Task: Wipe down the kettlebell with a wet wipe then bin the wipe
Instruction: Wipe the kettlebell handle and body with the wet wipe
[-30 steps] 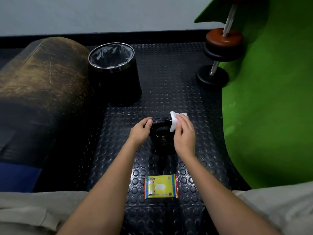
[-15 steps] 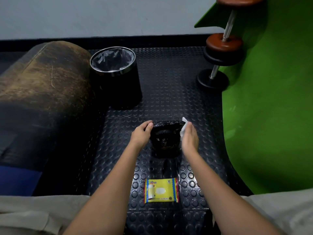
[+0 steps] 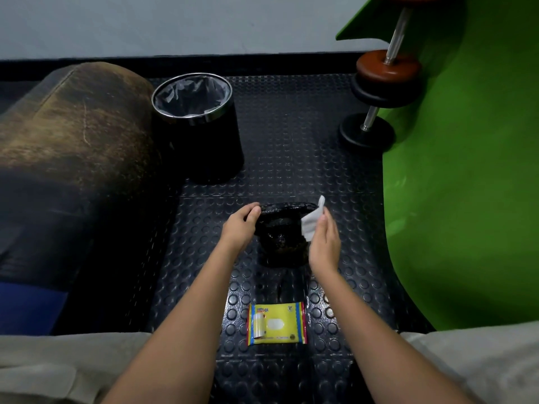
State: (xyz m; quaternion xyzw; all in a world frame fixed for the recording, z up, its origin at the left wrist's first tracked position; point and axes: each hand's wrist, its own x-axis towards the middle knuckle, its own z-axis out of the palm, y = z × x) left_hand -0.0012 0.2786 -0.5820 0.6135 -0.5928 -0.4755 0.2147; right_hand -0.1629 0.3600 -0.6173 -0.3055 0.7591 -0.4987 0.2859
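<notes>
Kettlebell: the black kettlebell (image 3: 281, 239) stands upright on the studded floor mat (image 3: 291, 158), mid-mat, between my two hands, its handle on top.
Left hand: my left hand (image 3: 240, 225) still steadies the handle's left end, fingers curled round it.
Right hand: my right hand (image 3: 323, 243) pinches the white wet wipe (image 3: 312, 224) between thumb and fingers against the right side of the kettlebell.
Change: a second ago the wipe lay over the top right of the handle; it has since slid down and round to the right flank, and now a corner sticks up free above the handle.
Meaning: I judge the wiping as under way, with handle and right side covered, the left and near faces likely still to do.
Bin: the black bin (image 3: 201, 132) with its grey liner stands toward the mat's far left, well apart from the kettlebell, open-topped; nothing is visible in it.
Pack: the yellow wipes pack (image 3: 277, 323) lies flat near the mat's near edge.
Surroundings: a dumbbell (image 3: 379, 91) leans at the far right corner beside the green sheet (image 3: 466, 170).
</notes>
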